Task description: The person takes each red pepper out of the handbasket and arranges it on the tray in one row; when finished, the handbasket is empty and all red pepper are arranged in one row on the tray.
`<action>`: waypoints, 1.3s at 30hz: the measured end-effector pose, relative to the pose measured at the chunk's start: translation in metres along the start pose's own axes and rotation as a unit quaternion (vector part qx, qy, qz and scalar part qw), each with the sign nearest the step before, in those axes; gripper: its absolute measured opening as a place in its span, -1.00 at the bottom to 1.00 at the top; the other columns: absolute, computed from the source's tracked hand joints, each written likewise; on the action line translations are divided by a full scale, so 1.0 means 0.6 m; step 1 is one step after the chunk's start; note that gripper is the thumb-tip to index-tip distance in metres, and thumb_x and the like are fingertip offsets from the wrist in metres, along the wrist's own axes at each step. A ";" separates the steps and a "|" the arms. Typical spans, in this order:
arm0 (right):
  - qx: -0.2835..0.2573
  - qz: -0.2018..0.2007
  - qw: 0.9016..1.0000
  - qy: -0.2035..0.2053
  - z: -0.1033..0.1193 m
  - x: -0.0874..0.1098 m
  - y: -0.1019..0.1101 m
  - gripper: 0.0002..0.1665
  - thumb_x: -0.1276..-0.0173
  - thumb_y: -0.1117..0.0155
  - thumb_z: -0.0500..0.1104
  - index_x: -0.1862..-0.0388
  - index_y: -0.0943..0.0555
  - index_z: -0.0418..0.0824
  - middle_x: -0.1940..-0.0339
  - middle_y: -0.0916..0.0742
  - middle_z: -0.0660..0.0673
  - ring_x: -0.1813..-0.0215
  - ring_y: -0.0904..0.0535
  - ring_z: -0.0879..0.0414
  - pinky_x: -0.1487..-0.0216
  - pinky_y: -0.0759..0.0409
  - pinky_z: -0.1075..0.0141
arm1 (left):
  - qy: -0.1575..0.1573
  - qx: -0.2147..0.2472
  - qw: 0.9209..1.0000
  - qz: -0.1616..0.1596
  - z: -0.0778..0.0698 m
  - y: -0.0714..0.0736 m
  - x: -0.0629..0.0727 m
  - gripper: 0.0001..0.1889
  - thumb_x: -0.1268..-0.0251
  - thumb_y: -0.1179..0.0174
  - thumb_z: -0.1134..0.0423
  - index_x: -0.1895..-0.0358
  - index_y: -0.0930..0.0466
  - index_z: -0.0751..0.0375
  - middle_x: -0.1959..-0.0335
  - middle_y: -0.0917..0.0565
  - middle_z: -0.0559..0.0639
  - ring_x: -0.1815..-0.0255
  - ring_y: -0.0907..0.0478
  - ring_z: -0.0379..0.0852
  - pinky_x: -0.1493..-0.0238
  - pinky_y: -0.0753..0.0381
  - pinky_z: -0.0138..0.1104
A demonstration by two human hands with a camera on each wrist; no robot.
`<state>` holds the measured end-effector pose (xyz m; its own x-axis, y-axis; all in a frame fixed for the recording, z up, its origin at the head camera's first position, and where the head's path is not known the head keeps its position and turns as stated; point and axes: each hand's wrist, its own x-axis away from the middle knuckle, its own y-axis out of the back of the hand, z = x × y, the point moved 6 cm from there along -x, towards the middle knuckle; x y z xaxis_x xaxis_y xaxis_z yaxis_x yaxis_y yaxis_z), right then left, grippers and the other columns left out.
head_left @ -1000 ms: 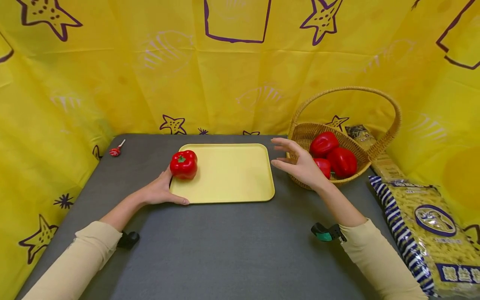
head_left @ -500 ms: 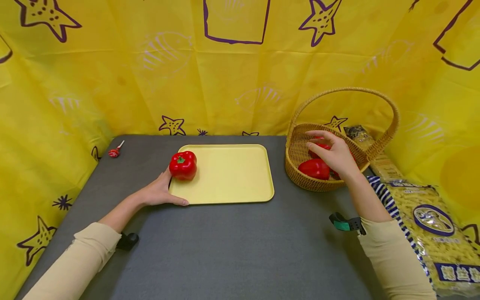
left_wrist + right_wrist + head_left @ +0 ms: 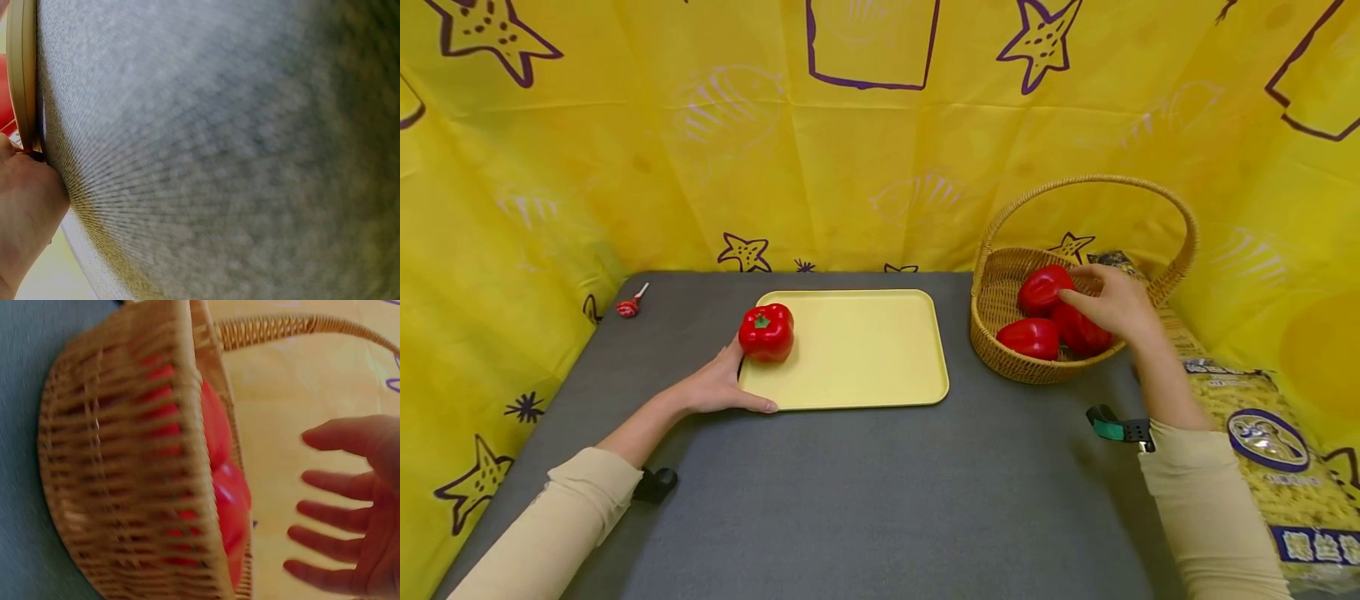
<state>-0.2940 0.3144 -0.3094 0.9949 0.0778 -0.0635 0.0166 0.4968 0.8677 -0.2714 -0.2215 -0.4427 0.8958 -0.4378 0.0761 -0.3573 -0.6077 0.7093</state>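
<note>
My left hand [image 3: 721, 387] grips the near left corner of a pale yellow tray [image 3: 865, 350], its thumb along the front edge. A red bell pepper [image 3: 767, 332] with a green stem stands on the tray's left end and partly hides the fingers. In the left wrist view the hand [image 3: 28, 206] meets the tray rim [image 3: 22, 75]. Over the right side of a wicker basket [image 3: 1011, 364] hovers my right hand [image 3: 1116, 304], fingers spread and holding nothing. Below it lie red peppers [image 3: 1030, 337]. The right wrist view shows a gap between the hand [image 3: 356, 512] and the peppers [image 3: 231, 506].
The basket's tall handle [image 3: 1097, 177] arches behind the right hand. A bag of pasta [image 3: 1262, 433] lies at the right edge, with another packet [image 3: 1180, 333] behind the basket. A lollipop [image 3: 629, 305] lies at the far left of the grey table [image 3: 865, 500]. Yellow cloth hangs behind.
My right hand has moved right, from beside the basket's left rim to above its right side. The left hand, tray and pepper on it have stayed in place.
</note>
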 end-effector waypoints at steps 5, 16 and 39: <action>0.075 0.049 0.996 0.005 -0.016 -0.012 0.002 -0.29 -0.40 -0.19 0.02 -0.24 -0.38 -0.54 -0.18 -0.47 -0.58 -0.20 -0.32 -0.48 -0.19 -0.25 -0.28 | -0.002 -0.002 1.000 -0.002 0.004 0.000 -0.002 0.39 0.20 -0.55 -0.17 -0.57 0.39 -0.08 -0.53 0.07 0.10 -0.44 0.04 0.18 -0.35 0.02 0.27; 0.130 0.133 0.982 -0.019 -0.041 -0.028 -0.006 -0.19 -0.38 -0.20 0.07 -0.22 -0.35 -0.65 -0.17 -0.42 -0.67 -0.20 -0.29 -0.55 -0.21 -0.26 -0.29 | 0.001 0.000 1.000 0.000 0.001 -0.001 0.001 0.39 0.21 -0.55 -0.15 -0.57 0.38 -0.05 -0.53 0.07 0.12 -0.45 0.05 0.20 -0.35 0.02 0.29; 0.117 0.200 0.972 -0.044 -0.066 -0.043 -0.034 -0.09 -0.32 -0.23 0.17 -0.17 -0.34 -0.68 -0.08 -0.47 -0.64 -0.10 -0.41 -0.49 -0.05 -0.46 -0.22 | 0.007 -0.007 1.000 0.001 0.004 -0.002 -0.001 0.41 0.20 -0.54 -0.16 -0.57 0.43 -0.07 -0.55 0.13 0.11 -0.47 0.07 0.19 -0.36 0.06 0.29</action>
<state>-0.3237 0.3364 -0.3452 0.9310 0.1448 0.3350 -0.3610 0.2302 0.9037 -0.2721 -0.2222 -0.4453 0.8985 -0.4303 0.0867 -0.3557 -0.5981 0.7181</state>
